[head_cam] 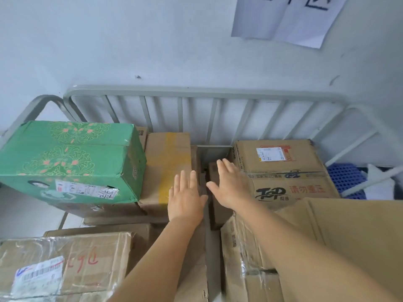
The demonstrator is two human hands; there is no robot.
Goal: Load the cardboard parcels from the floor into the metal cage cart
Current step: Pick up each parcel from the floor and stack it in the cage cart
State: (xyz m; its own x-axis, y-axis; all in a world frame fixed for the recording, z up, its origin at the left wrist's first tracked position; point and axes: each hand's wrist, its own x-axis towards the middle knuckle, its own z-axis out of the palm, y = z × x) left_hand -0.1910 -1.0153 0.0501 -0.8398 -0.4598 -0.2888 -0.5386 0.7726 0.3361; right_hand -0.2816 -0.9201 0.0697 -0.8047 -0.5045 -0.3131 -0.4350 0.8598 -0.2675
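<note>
The grey metal cage cart [205, 92] stands against the wall and holds several cardboard parcels. My left hand [186, 198] lies flat with straight fingers on a brown parcel with yellow tape [166, 162]. My right hand [229, 184] is flat too, over a small dark brown parcel [219, 214] low in the gap between stacks. A green flowered box [69, 160] sits on the left stack. A brown box printed "Top" [285, 168] is at the right.
A taped parcel with a label and red writing [65, 264] is at the lower left. A large plain carton [349, 232] fills the lower right. A blue perforated pallet [346, 177] shows beyond the cart's right side. A paper sign [287, 18] hangs on the wall.
</note>
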